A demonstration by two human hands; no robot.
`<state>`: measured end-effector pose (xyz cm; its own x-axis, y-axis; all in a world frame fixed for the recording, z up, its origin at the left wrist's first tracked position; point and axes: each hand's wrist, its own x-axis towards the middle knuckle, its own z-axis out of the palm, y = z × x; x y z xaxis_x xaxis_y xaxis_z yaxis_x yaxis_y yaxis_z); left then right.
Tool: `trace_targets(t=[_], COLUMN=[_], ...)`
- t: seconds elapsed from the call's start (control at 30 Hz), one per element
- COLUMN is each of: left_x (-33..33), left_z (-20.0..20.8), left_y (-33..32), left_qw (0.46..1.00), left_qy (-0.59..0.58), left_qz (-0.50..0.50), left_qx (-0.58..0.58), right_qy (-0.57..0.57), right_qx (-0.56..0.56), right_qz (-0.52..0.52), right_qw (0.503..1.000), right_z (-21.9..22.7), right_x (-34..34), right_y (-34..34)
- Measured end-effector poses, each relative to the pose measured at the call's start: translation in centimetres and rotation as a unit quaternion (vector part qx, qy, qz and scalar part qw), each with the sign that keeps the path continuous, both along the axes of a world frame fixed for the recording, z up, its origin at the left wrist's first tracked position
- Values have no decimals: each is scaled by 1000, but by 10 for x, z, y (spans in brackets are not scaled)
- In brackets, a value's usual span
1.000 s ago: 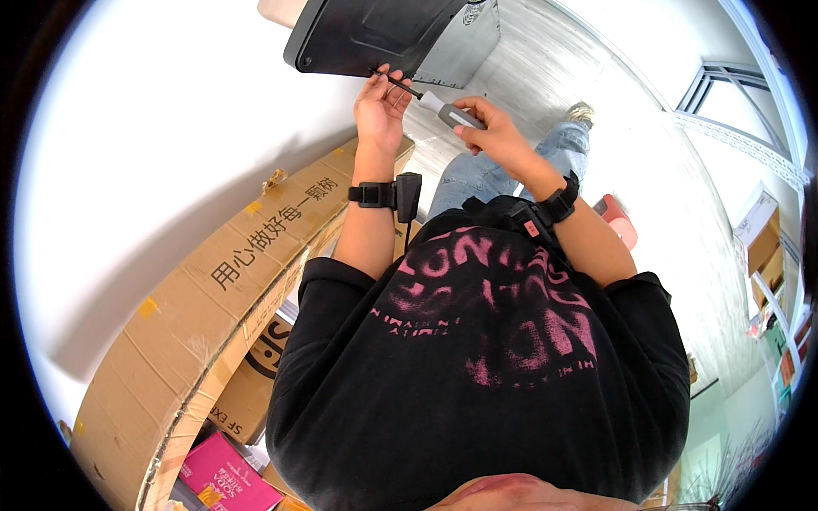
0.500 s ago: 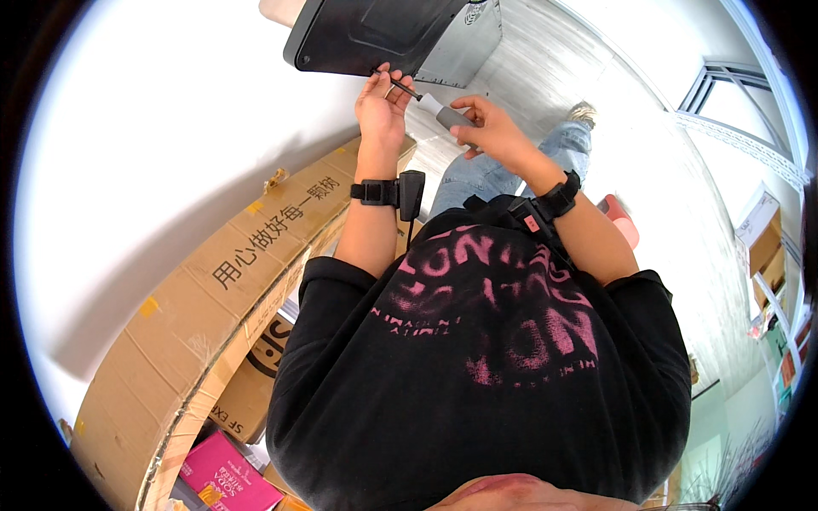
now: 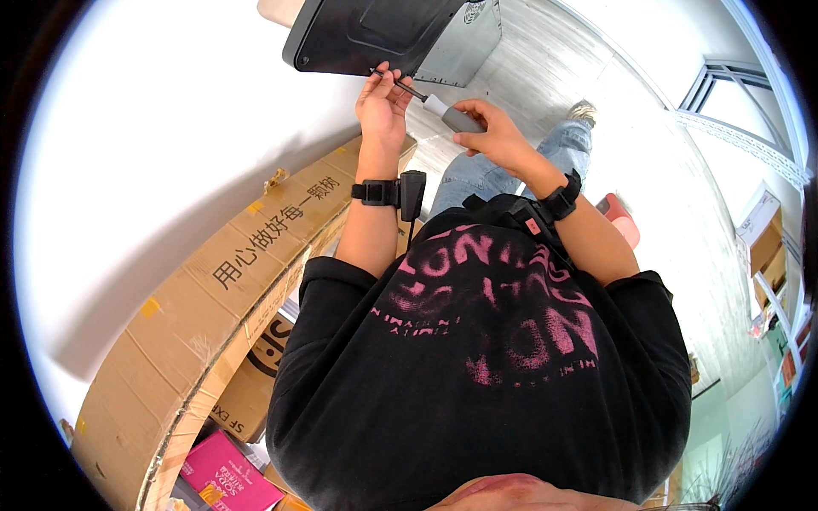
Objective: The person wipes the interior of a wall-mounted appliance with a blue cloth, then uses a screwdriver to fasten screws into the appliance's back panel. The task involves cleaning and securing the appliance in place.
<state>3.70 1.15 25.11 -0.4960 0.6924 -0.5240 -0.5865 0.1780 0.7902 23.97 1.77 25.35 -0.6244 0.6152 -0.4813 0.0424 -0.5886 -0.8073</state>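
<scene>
A screwdriver (image 3: 440,107) with a grey and white handle and a dark shaft slants between my two hands. My right hand (image 3: 494,130) is closed on the handle, thumb and fingers around its back end. The fingers of my left hand (image 3: 383,104) pinch the shaft close to its tip, which meets the near edge of a black panel (image 3: 375,38). The panel, with rounded corners and a raised outline, belongs to a large unit with a light grey side (image 3: 464,51). Whatever the tip touches is too small and partly hidden by my fingers.
A long brown cardboard box (image 3: 213,255) stands close on my left, against the white wall (image 3: 170,111). Inside it are another carton (image 3: 249,393) and a magenta box (image 3: 228,473). Pale wood-look floor (image 3: 545,51) stretches ahead. A pink object (image 3: 620,220) lies by my right elbow.
My right hand and the screwdriver handle have shifted slightly to the right, and the handle lies a little differently in the fingers. The left hand stays at the panel edge.
</scene>
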Motion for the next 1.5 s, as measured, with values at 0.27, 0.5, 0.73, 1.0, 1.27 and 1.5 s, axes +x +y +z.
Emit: trace_targets(t=[0.27, 0.5, 0.73, 1.0, 1.27, 1.5], left_x=[2, 38, 99, 213, 338, 414], left_z=[5, 25, 54, 66, 68, 78], left_y=[-5, 14, 80, 209, 359, 457], left_qw=[999, 996, 979, 928, 910, 854], left_qy=[-45, -47, -60, -50, 54, 397], left_qz=[-25, -56, -173, -353, -396, -315], left_qx=[5, 43, 89, 104, 106, 117], right_qy=[6, 17, 42, 73, 100, 105], right_qx=[-6, -32, -21, -1, -18, -5], right_qz=[7, -12, -119, -271, -325, -297], right_qw=[1000, 999, 992, 960, 940, 949], right_z=[-4, 10, 40, 62, 51, 45], right_x=[24, 67, 134, 253, 382, 458], right_y=[2, 16, 47, 100, 208, 285])
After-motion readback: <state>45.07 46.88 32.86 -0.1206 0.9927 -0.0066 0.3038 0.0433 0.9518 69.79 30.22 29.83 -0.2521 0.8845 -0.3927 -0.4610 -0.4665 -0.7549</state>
